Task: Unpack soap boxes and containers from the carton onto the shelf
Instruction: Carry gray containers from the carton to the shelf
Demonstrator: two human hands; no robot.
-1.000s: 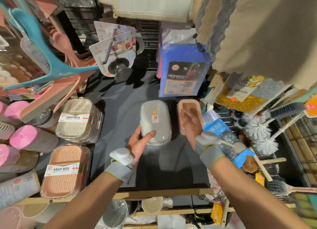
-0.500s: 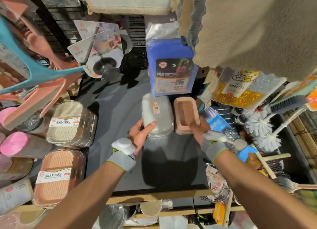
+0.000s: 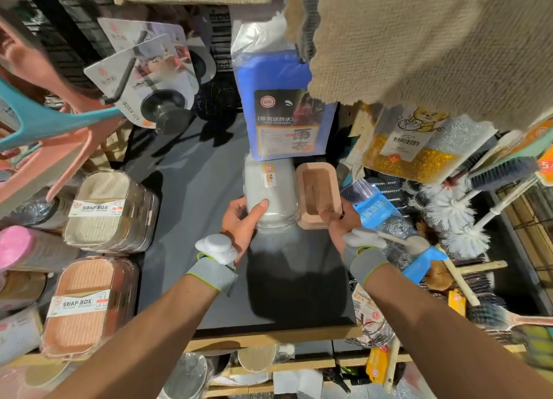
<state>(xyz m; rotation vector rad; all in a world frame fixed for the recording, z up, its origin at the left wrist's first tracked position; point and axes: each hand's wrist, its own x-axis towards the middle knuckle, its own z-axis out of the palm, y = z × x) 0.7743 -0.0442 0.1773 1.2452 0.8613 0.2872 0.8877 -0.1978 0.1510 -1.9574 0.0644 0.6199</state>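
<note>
- The dark shelf [image 3: 191,207] carries both pieces side by side near its back, below a blue packet [image 3: 281,108].
- The grey container [image 3: 269,195] looks light, smooth and likely slippery; the left hand [image 3: 239,223] has its fingers wrapped around the near end, thumb on top.
- The pink soap box [image 3: 317,193] seems stiff and light; the right hand [image 3: 339,223] fingers pinch its near rim.

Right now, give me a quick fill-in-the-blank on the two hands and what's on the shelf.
1. The left hand grips the grey container, its ____ pressed on top.
2. The pink container stands beside it on its ____ side, held by the right hand.
3. The clear packs at the left of the shelf are labelled SOAP ____.
4. The hanging packet behind the grey container is ____.

Missing words: thumb; right; BOX; blue.
</note>
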